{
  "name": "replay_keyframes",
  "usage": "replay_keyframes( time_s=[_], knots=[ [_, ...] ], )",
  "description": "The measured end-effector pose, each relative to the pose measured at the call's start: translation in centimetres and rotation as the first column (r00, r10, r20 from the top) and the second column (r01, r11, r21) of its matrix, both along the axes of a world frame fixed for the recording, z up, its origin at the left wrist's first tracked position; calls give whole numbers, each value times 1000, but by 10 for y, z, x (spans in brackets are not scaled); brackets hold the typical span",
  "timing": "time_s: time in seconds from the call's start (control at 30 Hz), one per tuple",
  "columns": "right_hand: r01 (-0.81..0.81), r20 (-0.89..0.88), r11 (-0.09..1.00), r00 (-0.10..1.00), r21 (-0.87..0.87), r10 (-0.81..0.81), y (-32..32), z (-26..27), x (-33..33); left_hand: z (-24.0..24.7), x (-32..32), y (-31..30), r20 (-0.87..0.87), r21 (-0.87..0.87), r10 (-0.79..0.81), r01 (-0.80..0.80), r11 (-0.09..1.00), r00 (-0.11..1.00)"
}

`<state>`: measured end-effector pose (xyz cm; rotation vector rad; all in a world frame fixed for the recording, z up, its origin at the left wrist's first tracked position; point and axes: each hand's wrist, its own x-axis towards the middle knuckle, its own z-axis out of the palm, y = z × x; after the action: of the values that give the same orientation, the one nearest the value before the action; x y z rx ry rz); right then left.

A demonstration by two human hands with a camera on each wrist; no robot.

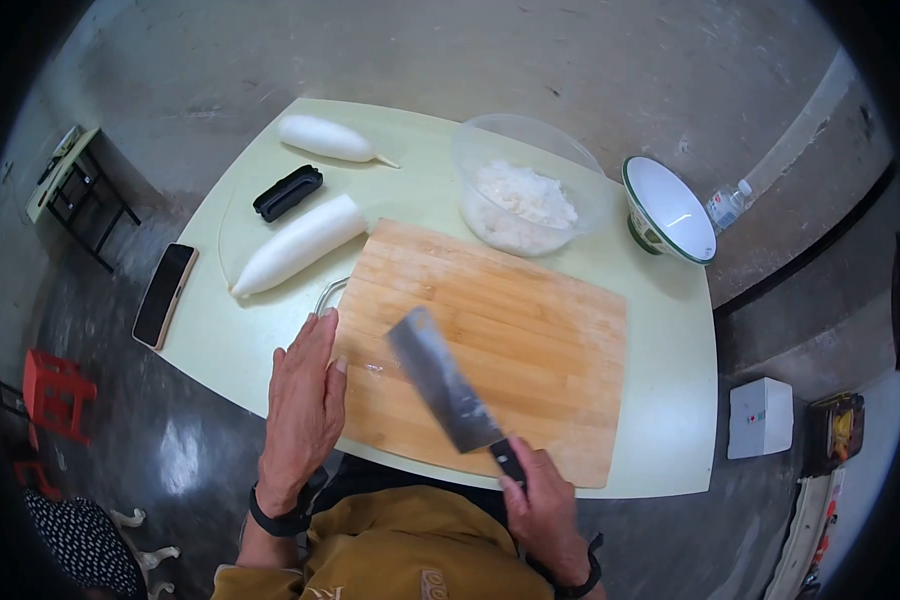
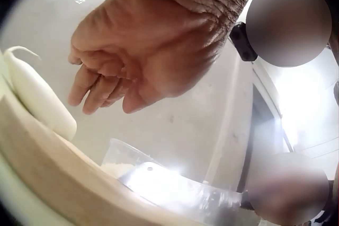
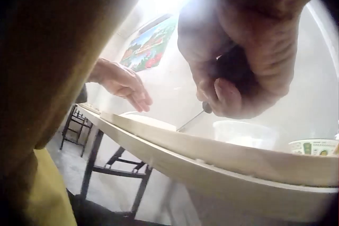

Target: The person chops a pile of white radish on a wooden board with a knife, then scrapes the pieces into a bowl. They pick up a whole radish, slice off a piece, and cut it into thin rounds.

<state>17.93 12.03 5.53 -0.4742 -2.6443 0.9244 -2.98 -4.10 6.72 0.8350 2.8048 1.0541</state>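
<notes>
Gripping the cleaver [image 1: 442, 385] with our right hand [image 1: 544, 508], fingers curled round its handle [image 1: 509, 462] | cleaver slanting over the cutting board [image 1: 540, 345] | our left hand [image 1: 304, 408] near the board's left edge, fingers loose, close together | we note one white radish [image 1: 300, 247] left of the board, white shreds [image 1: 526, 195] in a clear bowl [image 1: 575, 155] beyond

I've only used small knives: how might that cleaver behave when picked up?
The cleaver would likely feel blade-heavy: its broad metal blade outsizes the handle. It should stay stiff, as the blade looks straight. Its flat shape makes rolling unlikely.
</notes>
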Motion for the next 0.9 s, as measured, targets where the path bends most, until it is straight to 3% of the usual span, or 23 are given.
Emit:
replay_keyframes(
  time_s=[0.03,0.13,0.27,0.33,0.43,0.6,0.7,0.77,0.9],
  knots=[
    [87,-37,994,996,66,-85,1,-2,3,-2,2,-2,0,-3,-3,3,1000,1000],
    [197,-113,980,975,34,-192,6,2,13,-10,8,-7,32,-4,-20,20,1000,999],
    [209,6,978,978,-21,-209,-8,16,18,-13,6,-12,34,201,11,-18,979,999],
    [149,11,988,989,31,-149,-14,13,16,-13,4,-16,31,289,37,-44,956,999],
    [-121,8,993,993,8,121,-22,13,4,-15,3,-20,5,362,90,-85,928,996],
    [-213,68,977,975,28,211,-24,14,-7,-20,3,-22,54,401,114,-126,907,992],
    [-105,81,990,992,91,98,-16,9,-2,-19,5,-19,59,393,64,-82,916,996],
    [85,13,978,996,192,-89,-4,5,6,-21,6,-14,62,394,21,-44,918,998],
    [259,-87,955,965,145,-248,9,1,20,-30,9,-2,70,367,-55,25,930,996]
  ],
)
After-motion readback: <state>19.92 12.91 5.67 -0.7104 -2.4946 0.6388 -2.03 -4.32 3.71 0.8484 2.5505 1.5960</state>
